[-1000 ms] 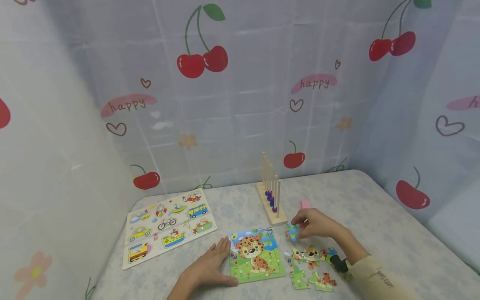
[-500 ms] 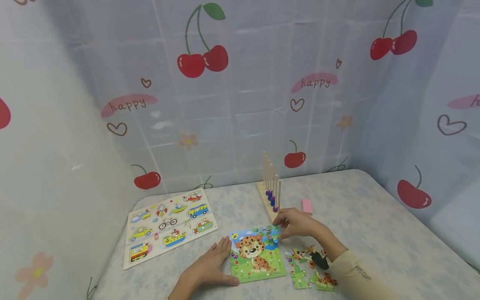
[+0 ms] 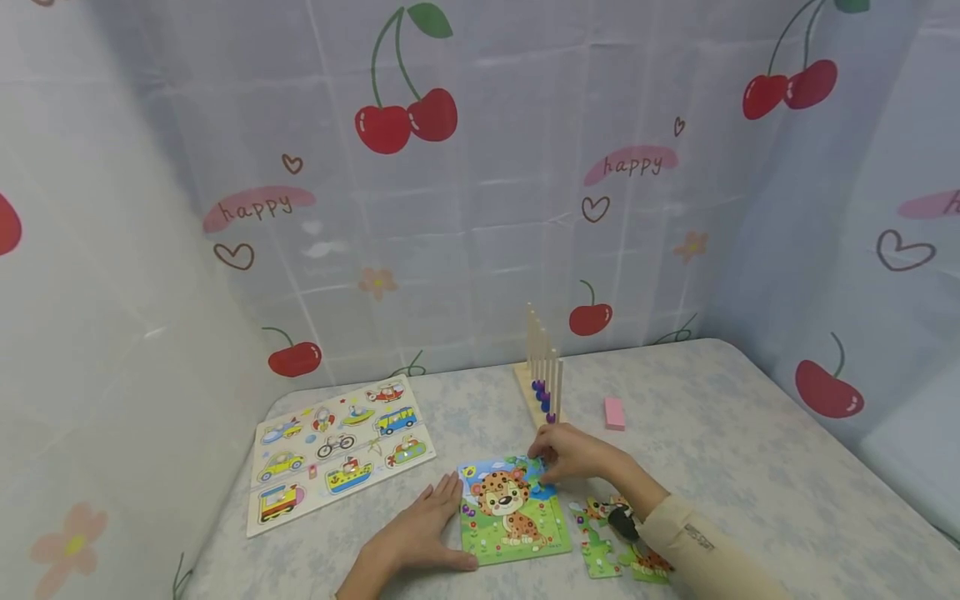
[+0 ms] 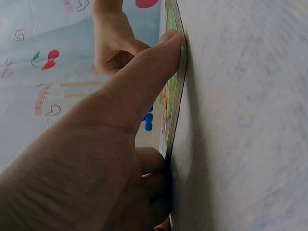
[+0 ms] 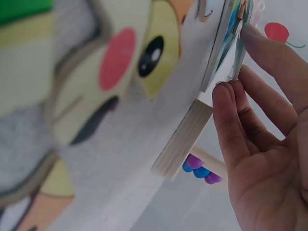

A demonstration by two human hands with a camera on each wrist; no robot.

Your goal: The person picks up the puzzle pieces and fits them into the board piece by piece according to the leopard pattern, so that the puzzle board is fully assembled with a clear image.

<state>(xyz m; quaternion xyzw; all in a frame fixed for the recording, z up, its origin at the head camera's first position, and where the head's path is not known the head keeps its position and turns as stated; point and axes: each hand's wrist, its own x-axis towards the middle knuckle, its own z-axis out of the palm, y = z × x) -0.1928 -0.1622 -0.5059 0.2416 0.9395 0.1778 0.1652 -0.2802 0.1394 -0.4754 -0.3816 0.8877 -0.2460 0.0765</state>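
A square leopard picture puzzle board [image 3: 513,521] lies flat on the table. My left hand [image 3: 420,529] rests along its left side, fingers extended at the left edge and thumb at the lower left corner. In the left wrist view, the thumb [image 4: 159,57] presses on the board's edge. Over the board's upper right corner, my right hand [image 3: 573,457] pinches a thin jigsaw piece [image 5: 239,55] between thumb and fingers. From the head, most of that piece is hidden by the fingers. Several loose jigsaw pieces [image 3: 600,557] lie right of the board, partly under the right sleeve.
Behind the right hand stands a wooden peg rack [image 3: 542,392] with purple and blue beads. A pink block [image 3: 613,413] lies to its right. A vehicle puzzle board [image 3: 311,446] sits at the left. Printed curtains [image 3: 465,208] enclose the table.
My right hand has carried the jigsaw piece left, from beside the board to its upper right corner. The pink block is now fully uncovered. My left hand stays at the board's left side.
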